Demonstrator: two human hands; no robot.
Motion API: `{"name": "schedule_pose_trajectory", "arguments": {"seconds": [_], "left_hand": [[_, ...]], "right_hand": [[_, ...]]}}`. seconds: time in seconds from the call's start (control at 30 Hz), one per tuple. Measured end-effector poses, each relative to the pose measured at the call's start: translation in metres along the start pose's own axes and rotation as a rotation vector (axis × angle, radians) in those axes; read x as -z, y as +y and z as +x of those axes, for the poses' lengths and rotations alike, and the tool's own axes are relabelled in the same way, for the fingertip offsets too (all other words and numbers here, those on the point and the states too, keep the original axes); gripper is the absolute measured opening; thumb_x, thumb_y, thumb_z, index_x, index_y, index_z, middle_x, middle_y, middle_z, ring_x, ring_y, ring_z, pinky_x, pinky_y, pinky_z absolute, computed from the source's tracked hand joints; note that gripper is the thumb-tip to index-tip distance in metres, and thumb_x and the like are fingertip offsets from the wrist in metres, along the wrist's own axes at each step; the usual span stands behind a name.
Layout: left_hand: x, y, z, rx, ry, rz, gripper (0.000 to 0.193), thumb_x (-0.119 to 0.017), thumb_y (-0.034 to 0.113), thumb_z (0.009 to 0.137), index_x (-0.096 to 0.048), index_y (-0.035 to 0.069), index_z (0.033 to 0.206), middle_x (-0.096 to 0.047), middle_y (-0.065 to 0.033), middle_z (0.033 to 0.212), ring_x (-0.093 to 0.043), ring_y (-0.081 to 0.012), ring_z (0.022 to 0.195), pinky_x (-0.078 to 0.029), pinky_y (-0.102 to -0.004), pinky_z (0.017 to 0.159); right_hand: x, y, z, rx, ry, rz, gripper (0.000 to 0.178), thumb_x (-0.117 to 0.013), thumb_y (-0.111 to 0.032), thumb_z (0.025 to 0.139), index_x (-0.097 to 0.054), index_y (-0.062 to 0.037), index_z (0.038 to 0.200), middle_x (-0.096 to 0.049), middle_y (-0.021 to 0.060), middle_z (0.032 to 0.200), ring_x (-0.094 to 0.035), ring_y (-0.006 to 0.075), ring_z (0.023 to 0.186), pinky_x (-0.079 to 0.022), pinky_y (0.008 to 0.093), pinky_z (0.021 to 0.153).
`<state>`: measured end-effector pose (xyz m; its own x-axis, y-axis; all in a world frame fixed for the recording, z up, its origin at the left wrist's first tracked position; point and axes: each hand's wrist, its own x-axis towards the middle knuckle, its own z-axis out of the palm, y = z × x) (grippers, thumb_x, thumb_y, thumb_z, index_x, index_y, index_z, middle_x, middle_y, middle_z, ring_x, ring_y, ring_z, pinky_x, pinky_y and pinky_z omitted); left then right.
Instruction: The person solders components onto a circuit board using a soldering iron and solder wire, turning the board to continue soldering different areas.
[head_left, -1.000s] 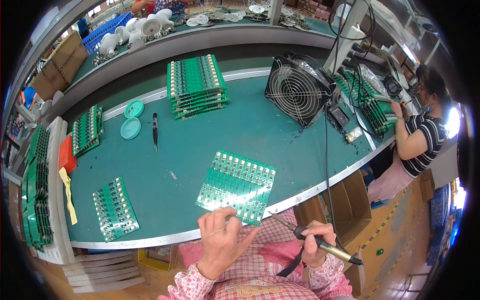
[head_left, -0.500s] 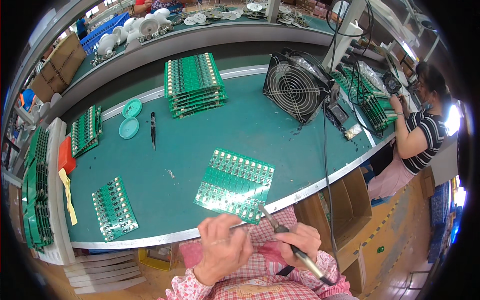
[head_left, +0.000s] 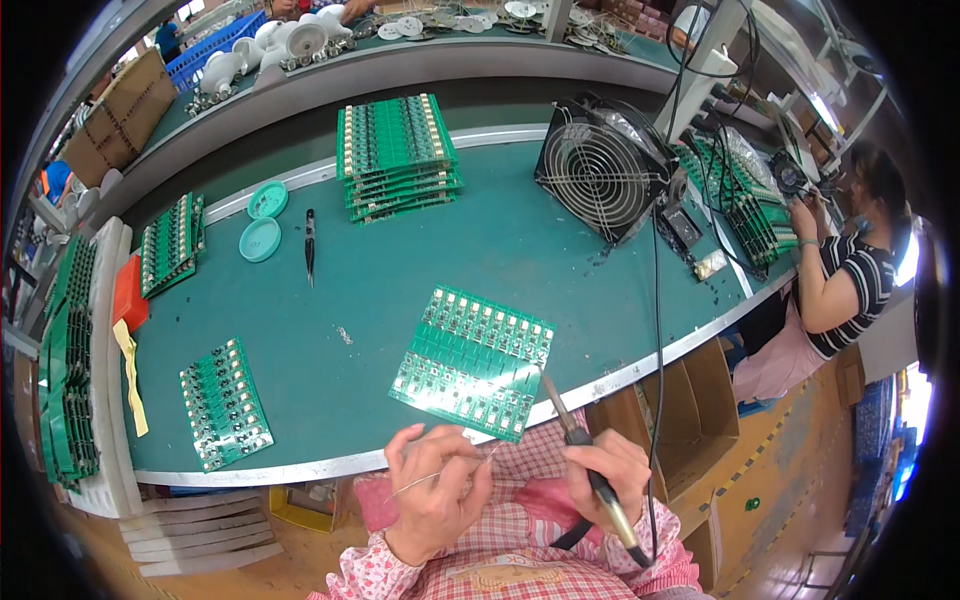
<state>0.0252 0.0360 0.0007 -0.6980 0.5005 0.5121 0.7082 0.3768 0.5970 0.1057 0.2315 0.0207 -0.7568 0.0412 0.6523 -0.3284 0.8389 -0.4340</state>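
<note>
A green circuit board panel (head_left: 468,362) with rows of small parts lies at the bench's front edge, straight ahead of me. My right hand (head_left: 615,474) is closed around the dark handle of a soldering iron (head_left: 558,405). Its tip is close to the panel's right edge; I cannot tell whether it touches. My left hand (head_left: 436,492) is just below the panel's near edge, thumb and fingers pinched on a thin strand of solder wire (head_left: 416,484). One end of the wire sticks out toward the panel's lower right corner.
A smaller board (head_left: 226,405) lies left, with board stacks (head_left: 398,150) behind. Tweezers (head_left: 310,247) and a teal round tin (head_left: 260,240) sit on the bench (head_left: 330,300). A black fan (head_left: 600,175) stands back right, the iron's cable (head_left: 657,300) hanging nearby. A co-worker (head_left: 845,270) sits at right.
The soldering iron's tip has moved away from me, up along the panel's right edge. My left hand has turned slightly, and the solder wire shows more clearly. The whole view has shifted a little.
</note>
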Motion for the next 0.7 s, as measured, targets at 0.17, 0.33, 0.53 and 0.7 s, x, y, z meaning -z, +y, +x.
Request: {"name": "schedule_pose_trajectory", "arguments": {"seconds": [0.17, 0.33, 0.53, 0.7], "left_hand": [[-0.016, -0.006, -0.002, -0.003, 0.041, 0.044, 0.018, -0.073, 0.001, 0.07, -0.057, 0.007, 0.077, -0.059, -0.0071, 0.096, -0.062, -0.0264, 0.1, -0.039, -0.0441, 0.091], [-0.017, -0.005, -0.001, 0.001, 0.041, 0.077, 0.018, -0.073, 0.0, 0.068, -0.057, 0.006, 0.077, -0.059, -0.0076, 0.097, -0.061, -0.0268, 0.099, -0.039, -0.0434, 0.088], [-0.018, -0.005, -0.001, -0.007, 0.057, 0.1, 0.019, -0.073, 0.0, 0.068, -0.057, 0.006, 0.077, -0.059, -0.0075, 0.098, -0.06, -0.0263, 0.097, -0.039, -0.0426, 0.087], [-0.019, -0.007, -0.001, -0.011, 0.042, 0.107, 0.02, -0.073, 0.001, 0.068, -0.057, 0.006, 0.077, -0.059, -0.0075, 0.098, -0.06, -0.0261, 0.096, -0.039, -0.0425, 0.087]], "right_hand": [[-0.006, -0.004, -0.019, -0.07, 0.116, 0.301, 0.017, -0.069, -0.003, 0.077, -0.063, -0.0017, 0.093, -0.061, 0.0063, 0.061, -0.058, 0.0183, 0.045, -0.045, 0.0293, 0.042], [-0.011, -0.005, -0.02, -0.063, 0.087, 0.356, 0.016, -0.069, -0.005, 0.079, -0.061, -0.0012, 0.093, -0.059, 0.0056, 0.058, -0.057, 0.0181, 0.043, -0.044, 0.0285, 0.041], [-0.012, -0.005, -0.021, -0.043, 0.072, 0.322, 0.016, -0.069, -0.005, 0.079, -0.061, -0.0011, 0.093, -0.059, 0.0053, 0.057, -0.057, 0.0183, 0.043, -0.045, 0.0288, 0.041], [-0.015, -0.004, -0.013, 0.016, 0.042, 0.308, 0.011, -0.064, -0.003, 0.082, -0.058, 0.0019, 0.09, -0.061, 0.0031, 0.055, -0.054, 0.013, 0.04, -0.042, 0.0265, 0.039]]}}
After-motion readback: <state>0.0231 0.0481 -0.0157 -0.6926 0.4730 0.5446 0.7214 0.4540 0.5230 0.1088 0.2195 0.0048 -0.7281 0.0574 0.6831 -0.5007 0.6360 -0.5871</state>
